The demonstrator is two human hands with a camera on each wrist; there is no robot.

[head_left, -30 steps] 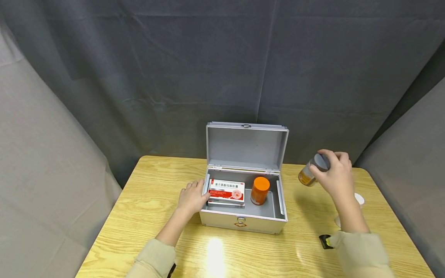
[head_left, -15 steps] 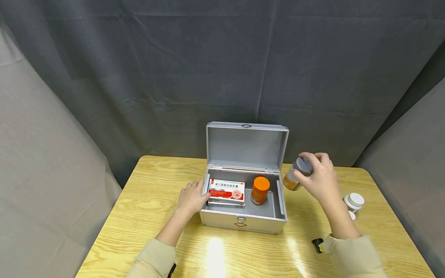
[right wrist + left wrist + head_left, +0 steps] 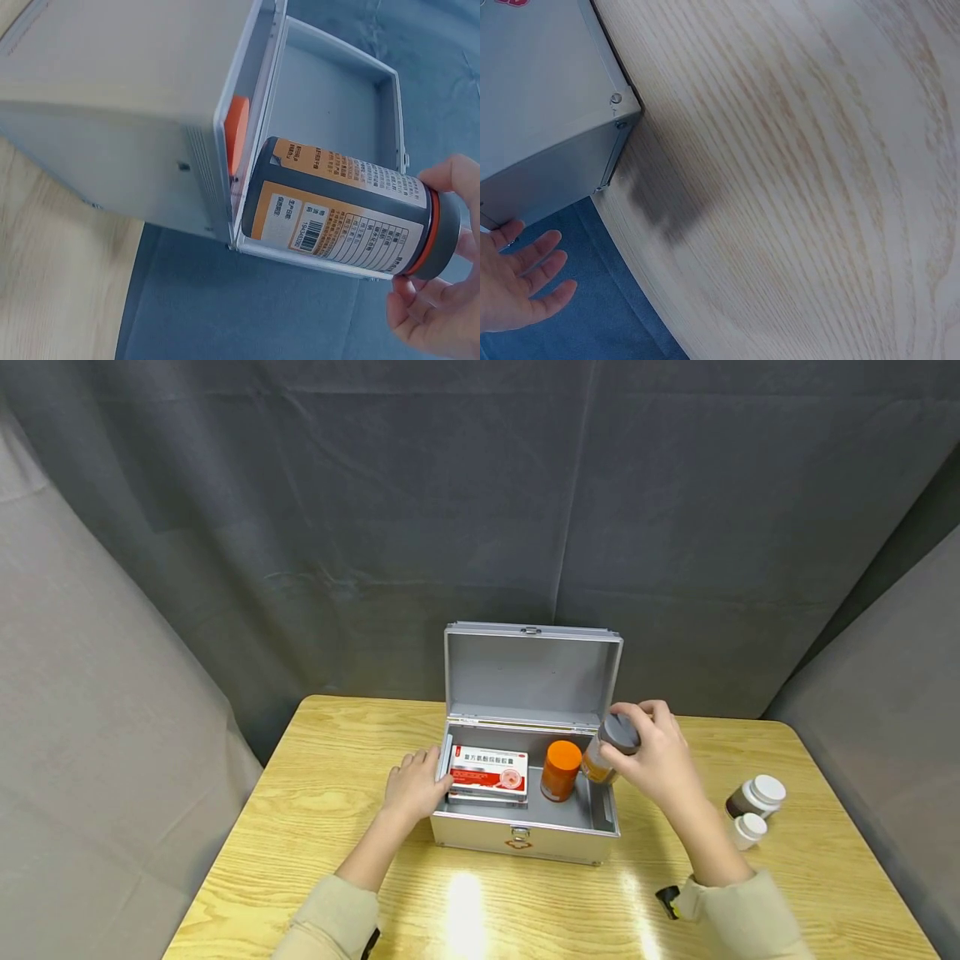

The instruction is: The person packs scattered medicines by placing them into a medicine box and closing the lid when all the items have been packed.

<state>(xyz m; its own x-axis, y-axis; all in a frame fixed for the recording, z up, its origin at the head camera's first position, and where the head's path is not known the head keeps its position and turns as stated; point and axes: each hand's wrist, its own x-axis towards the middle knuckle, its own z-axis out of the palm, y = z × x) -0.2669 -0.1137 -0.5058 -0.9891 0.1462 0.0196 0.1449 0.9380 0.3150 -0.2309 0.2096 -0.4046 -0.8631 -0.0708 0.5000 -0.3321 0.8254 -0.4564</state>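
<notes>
My right hand point(image 3: 660, 762) grips a pill bottle point(image 3: 602, 760) by its grey cap, tilted over the right side of an open metal medicine case point(image 3: 525, 842). In the right wrist view the bottle point(image 3: 337, 210) shows an orange and white label, with thumb and fingers around the cap. My left hand point(image 3: 415, 785) rests on the case's left rim; in the left wrist view its fingers point(image 3: 544, 251) are spread beside the case wall point(image 3: 555, 165). Inside the case, an orange bottle point(image 3: 561, 772) stands right of stacked red-and-white medicine boxes point(image 3: 489, 772).
The case's lid point(image 3: 534, 677) stands raised at the back. Two white-capped bottles point(image 3: 757, 795) are on the wooden table point(image 3: 352, 743) to the right, near my right forearm. A grey curtain point(image 3: 375, 527) hangs behind the table.
My right hand has carried the grey-capped pill bottle leftward, from above the table to over the case's right side. The white-capped bottles have come into fuller view. My left hand stays put.
</notes>
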